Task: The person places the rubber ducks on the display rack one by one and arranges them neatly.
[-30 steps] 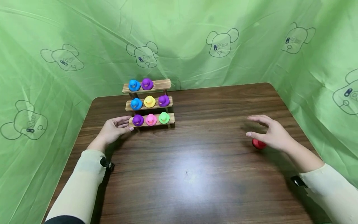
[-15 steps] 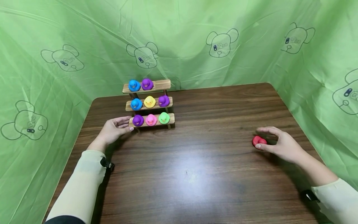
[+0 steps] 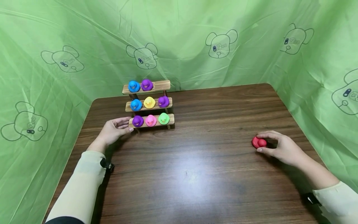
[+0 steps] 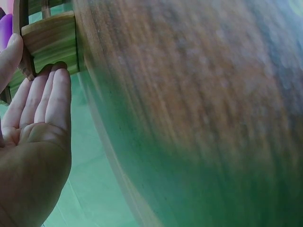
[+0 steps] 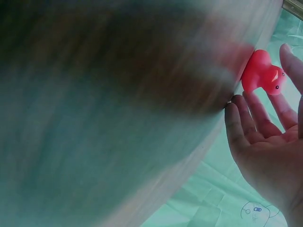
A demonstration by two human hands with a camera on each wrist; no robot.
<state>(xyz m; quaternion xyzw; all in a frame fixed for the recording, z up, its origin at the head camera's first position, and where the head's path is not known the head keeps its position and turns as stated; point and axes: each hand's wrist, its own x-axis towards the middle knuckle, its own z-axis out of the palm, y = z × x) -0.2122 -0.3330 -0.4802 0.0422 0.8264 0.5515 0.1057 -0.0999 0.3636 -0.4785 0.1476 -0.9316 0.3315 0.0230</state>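
Observation:
A three-tier wooden display stand (image 3: 162,85) at the back left bears small rubber ducks. Two blue ducks (image 3: 136,105), three purple ducks (image 3: 163,101), a yellow duck (image 3: 149,102), a pink duck (image 3: 151,120) and a green duck (image 3: 163,119) sit on it. My left hand (image 3: 110,132) holds the left end of the bottom tier, thumb in front and fingers behind. On the right, a red rubber duck (image 3: 255,142) rests on the table, its head toward my palm. My right hand (image 3: 283,148) reaches around it, thumb (image 5: 291,61) apart from the duck and fingers along its other side.
The brown wooden table (image 3: 195,149) has rounded back corners. A green curtain (image 3: 179,37) printed with bear heads encloses the back and both sides. On the top tier, the ducks sit left and middle, with bare wood at the right end.
My right hand has come down and to the right from above the red duck, its thumb and fingers now at the duck's sides. The left hand stays on the stand.

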